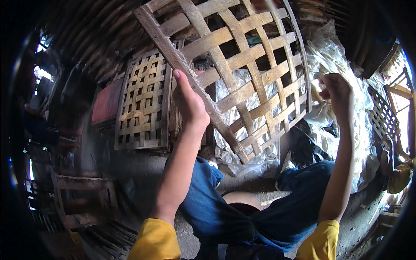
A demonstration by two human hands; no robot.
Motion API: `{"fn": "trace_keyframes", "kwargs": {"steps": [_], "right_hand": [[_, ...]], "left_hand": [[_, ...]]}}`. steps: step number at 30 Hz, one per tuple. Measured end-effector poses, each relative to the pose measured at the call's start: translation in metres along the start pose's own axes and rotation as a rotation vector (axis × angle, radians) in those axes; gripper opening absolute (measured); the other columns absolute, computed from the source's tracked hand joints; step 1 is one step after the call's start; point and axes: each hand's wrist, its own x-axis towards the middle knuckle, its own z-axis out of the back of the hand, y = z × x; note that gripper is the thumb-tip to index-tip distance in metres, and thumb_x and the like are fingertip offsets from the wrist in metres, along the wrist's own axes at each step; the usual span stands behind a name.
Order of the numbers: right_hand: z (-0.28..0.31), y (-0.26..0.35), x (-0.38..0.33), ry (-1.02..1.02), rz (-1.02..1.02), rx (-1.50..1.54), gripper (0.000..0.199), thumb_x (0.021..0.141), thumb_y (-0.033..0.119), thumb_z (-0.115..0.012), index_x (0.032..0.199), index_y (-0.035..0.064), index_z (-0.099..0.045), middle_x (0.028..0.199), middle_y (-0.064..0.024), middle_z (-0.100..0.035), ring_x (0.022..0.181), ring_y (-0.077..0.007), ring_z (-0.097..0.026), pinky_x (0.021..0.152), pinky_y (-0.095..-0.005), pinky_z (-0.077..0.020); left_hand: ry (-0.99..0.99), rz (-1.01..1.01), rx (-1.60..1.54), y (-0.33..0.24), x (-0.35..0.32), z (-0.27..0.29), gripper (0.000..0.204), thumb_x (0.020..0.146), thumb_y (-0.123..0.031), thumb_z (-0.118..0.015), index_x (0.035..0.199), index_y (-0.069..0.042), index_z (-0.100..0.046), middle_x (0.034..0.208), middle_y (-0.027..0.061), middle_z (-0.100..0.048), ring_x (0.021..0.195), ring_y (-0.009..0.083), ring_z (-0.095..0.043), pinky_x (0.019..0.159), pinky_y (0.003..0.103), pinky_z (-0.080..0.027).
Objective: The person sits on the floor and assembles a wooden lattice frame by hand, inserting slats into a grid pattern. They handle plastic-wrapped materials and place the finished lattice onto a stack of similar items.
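The left hand (190, 104) grips the left rail of a tilted woven panel (248, 58), thumb in front, fingers hidden behind; the right hand (339, 90) curls near its right side, any pinch impossible to tell; plastic sheeting (331, 58) heaps beyond

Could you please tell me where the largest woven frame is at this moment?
In the head view, the woven frame is at the upper centre, held by the left hand at its left edge; the right hand is apart, to its right.
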Motion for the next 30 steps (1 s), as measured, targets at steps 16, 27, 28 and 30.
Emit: {"fn": "trace_keyframes", "kwargs": {"steps": [16,27,28,30], "right_hand": [[-0.098,0.075,-0.062,0.308,0.157,-0.165,0.025,0.089,0.029,-0.075,0.107,0.0125,-0.076,0.098,-0.0121,-0.073,0.075,-0.0201,-0.069,0.07,-0.0337,-0.055],[-0.177,0.053,-0.077,0.451,0.02,0.507,0.034,0.091,0.026,-0.071,0.109,-0.0031,-0.073,0.09,-0.0172,-0.075,0.083,-0.0178,-0.071,0.079,-0.0325,-0.0539],[-0.177,0.051,-0.078,0.457,0.024,0.501,0.033,0.091,0.025,-0.071,0.109,-0.0034,-0.073,0.091,-0.017,-0.075,0.084,-0.0166,-0.071,0.079,-0.0322,-0.0538],[-0.18,0.047,-0.08,0.475,-0.018,0.515,0.031,0.09,0.023,-0.072,0.107,-0.0036,-0.073,0.091,-0.0156,-0.075,0.083,-0.0144,-0.069,0.078,-0.031,-0.0535]], "left_hand": [[0.008,-0.162,0.04,0.006,-0.016,-0.022,0.071,0.101,-0.061,-0.044,0.094,0.005,-0.069,0.091,0.0097,-0.068,0.087,0.0165,-0.062,0.083,0.03,-0.048],[0.17,-0.169,0.11,0.012,-0.028,-0.036,0.074,0.101,-0.064,-0.036,0.098,0.004,-0.065,0.096,0.0125,-0.066,0.088,0.02,-0.063,0.084,0.032,-0.05],[0.182,-0.196,0.143,0.011,-0.028,-0.035,0.074,0.101,-0.064,-0.037,0.098,0.004,-0.065,0.095,0.0123,-0.066,0.089,0.0204,-0.063,0.084,0.032,-0.049],[0.179,-0.228,0.175,0.013,-0.028,-0.034,0.073,0.101,-0.064,-0.038,0.098,0.004,-0.065,0.095,0.0123,-0.066,0.089,0.0203,-0.063,0.084,0.032,-0.049]]}}
